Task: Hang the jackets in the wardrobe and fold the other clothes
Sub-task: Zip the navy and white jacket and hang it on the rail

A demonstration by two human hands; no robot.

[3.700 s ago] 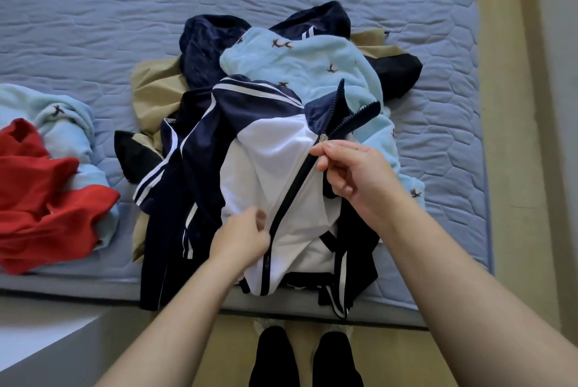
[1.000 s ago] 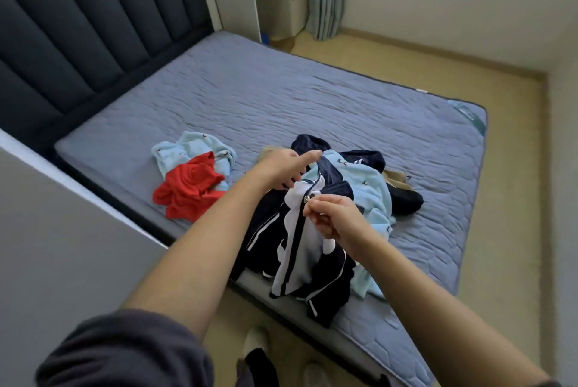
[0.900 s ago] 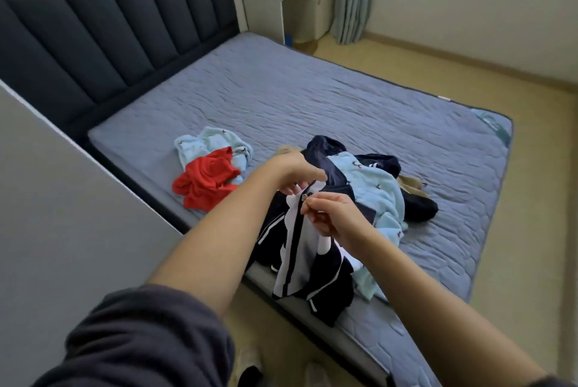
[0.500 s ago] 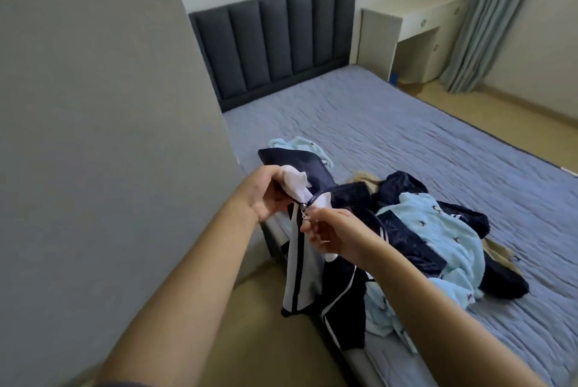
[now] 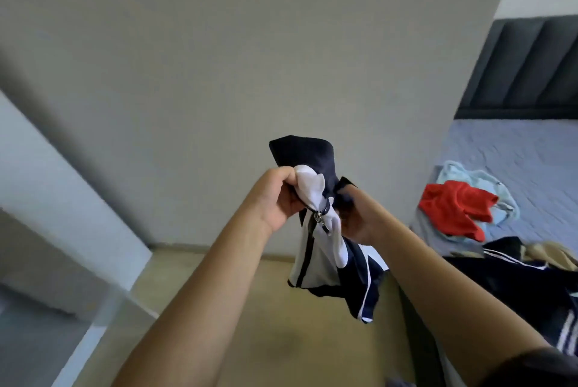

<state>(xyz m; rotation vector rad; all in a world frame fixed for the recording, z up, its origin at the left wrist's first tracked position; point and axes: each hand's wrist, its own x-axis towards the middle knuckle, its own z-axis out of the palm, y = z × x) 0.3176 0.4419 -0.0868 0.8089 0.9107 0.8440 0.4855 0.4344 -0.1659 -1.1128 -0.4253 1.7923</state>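
While both forearms extend forward, the left hand (image 5: 276, 199) curls tight round the white top of the navy-and-white jacket (image 5: 316, 252); the right hand (image 5: 359, 221) clutches navy cloth just beside the zip pull (image 5: 323, 222). Both grips closed on fabric. Jacket hangs over the floor (image 5: 250, 324), beside the bed (image 5: 516, 149).

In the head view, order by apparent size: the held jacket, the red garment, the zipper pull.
1. navy-and-white jacket, though nearness to the camera enlarges it
2. red garment on the bed
3. zipper pull, clearly smallest
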